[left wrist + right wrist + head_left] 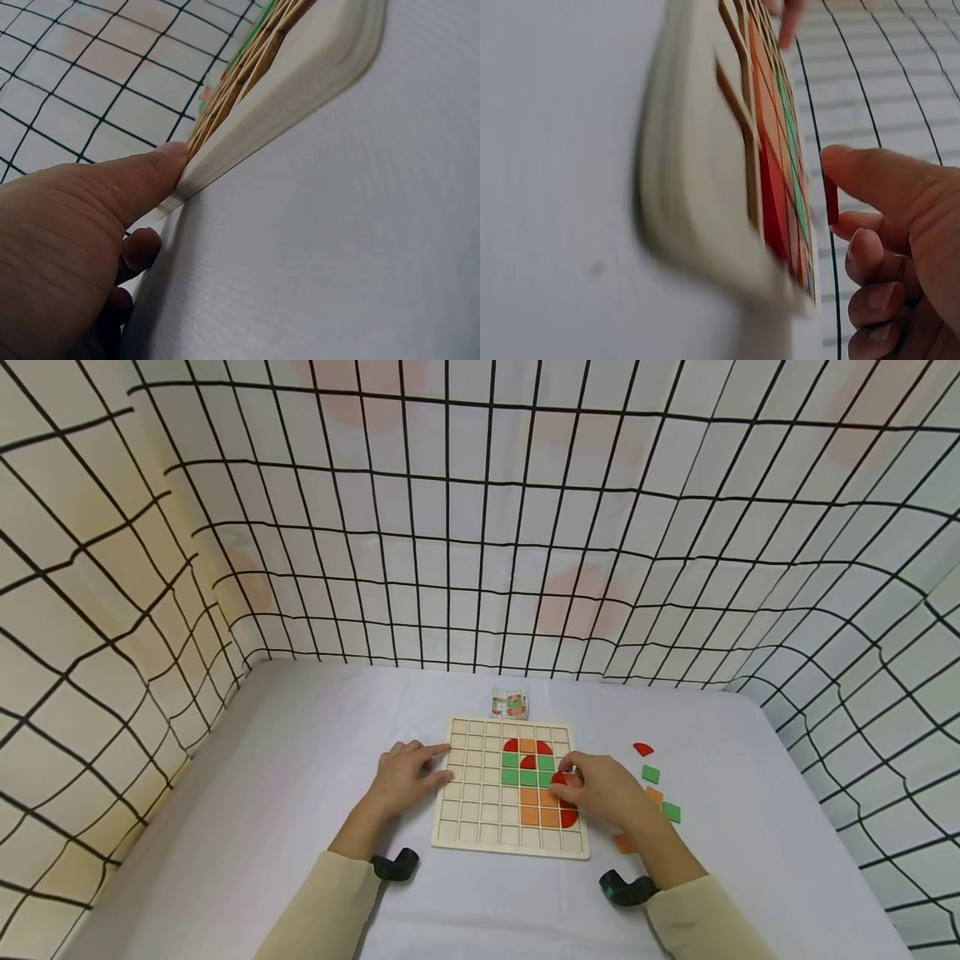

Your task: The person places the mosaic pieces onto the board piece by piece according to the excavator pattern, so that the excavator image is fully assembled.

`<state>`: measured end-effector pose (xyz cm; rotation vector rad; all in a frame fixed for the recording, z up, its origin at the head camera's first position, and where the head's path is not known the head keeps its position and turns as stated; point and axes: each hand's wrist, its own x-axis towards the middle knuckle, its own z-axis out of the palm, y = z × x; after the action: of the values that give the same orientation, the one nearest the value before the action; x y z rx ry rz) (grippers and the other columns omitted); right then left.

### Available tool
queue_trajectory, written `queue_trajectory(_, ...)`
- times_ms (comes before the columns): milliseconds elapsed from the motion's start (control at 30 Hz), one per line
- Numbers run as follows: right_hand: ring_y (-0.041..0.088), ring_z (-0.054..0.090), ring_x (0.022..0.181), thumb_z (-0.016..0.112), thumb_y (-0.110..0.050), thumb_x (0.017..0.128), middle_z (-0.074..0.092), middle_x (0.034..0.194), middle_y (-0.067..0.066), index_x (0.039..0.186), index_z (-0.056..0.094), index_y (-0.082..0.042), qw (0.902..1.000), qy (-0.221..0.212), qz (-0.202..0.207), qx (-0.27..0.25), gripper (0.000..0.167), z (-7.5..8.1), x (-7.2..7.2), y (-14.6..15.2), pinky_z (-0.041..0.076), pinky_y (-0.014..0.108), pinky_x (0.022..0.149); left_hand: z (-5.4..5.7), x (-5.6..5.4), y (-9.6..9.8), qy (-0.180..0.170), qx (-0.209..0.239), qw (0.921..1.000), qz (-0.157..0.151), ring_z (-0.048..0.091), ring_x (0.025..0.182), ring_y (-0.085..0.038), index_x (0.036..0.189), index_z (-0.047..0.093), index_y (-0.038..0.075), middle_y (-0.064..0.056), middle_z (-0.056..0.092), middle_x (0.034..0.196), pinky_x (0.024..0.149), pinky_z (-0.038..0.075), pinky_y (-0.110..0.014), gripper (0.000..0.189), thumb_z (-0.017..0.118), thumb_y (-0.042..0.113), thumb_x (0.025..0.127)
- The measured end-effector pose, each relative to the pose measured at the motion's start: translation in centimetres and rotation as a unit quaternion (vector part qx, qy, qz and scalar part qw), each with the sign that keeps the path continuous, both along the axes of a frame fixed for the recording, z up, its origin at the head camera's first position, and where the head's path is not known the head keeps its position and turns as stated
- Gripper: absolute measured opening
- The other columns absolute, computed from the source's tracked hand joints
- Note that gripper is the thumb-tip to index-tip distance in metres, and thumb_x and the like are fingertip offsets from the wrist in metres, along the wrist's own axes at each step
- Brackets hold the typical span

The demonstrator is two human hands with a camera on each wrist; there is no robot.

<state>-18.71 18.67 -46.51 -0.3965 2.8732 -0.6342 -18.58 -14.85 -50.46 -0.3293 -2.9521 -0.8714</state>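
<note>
A pale wooden grid board (480,810) lies on the table, with red, orange and green tiles (528,777) set in cells on its right half. My left hand (401,779) is at the board's left edge, index finger extended. In the left wrist view, the thumb of that hand (112,184) rests against the board's rim (262,127). Over the right side of the board, my right hand (603,785) pinches a small red tile (831,199) between thumb and index finger, its thin edge showing in the right wrist view. The other fingers are curled in.
Loose tiles lie right of the board: a red one (642,749), green ones (650,774) and orange ones (624,843), some partly behind the right forearm. A small pattern card (509,702) sits beyond the board's far edge. Black wire mesh (465,527) stands around the table.
</note>
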Motion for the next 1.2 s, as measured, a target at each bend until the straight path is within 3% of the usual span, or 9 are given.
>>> queue_trajectory(333,0.008,0.047,0.057,0.080,-0.045,0.086,0.052,0.061,-0.008,0.102,0.072,-0.020,0.9982,0.020,0.057,-0.005,0.031,-0.6,0.7,-4.3,0.037,0.026,0.056,0.0,0.0,0.0,0.000,0.000,1.0000,-0.001,0.042,0.082,-0.013,0.137,0.067,0.023,0.006,0.056,0.086,0.079,0.031,-0.036,0.049,0.075,0.042,0.091)
queue_trajectory(567,0.009,0.047,0.056,0.079,-0.049,0.085,0.051,0.059,-0.008,0.100,0.070,-0.019,0.9980,0.023,0.056,0.019,0.035,-1.0,0.8,-6.0,0.036,0.027,0.054,0.1,0.0,0.0,-0.001,-0.003,1.0000,0.000,0.042,0.082,-0.014,0.137,0.067,0.023,0.006,0.056,0.086,0.079,0.032,-0.036,0.050,0.075,0.043,0.091)
queue_trajectory(833,0.011,0.048,0.059,0.081,-0.052,0.082,0.053,0.063,-0.009,0.091,0.067,-0.020,0.9980,0.033,0.048,0.024,0.036,-0.8,1.2,-6.8,0.037,0.028,0.055,0.2,0.1,0.1,-0.003,0.000,1.0000,0.001,0.042,0.082,-0.014,0.137,0.067,0.023,0.005,0.056,0.086,0.080,0.032,-0.037,0.050,0.075,0.043,0.091)
queue_trajectory(1200,0.010,0.046,0.058,0.080,-0.044,0.086,0.049,0.063,-0.007,0.104,0.071,-0.022,0.9983,0.014,0.057,0.011,0.031,-0.9,1.4,-6.1,0.036,0.027,0.055,0.1,0.0,0.0,-0.005,0.001,1.0000,0.003,0.042,0.083,-0.014,0.137,0.067,0.024,0.006,0.056,0.087,0.079,0.031,-0.036,0.050,0.075,0.042,0.091)
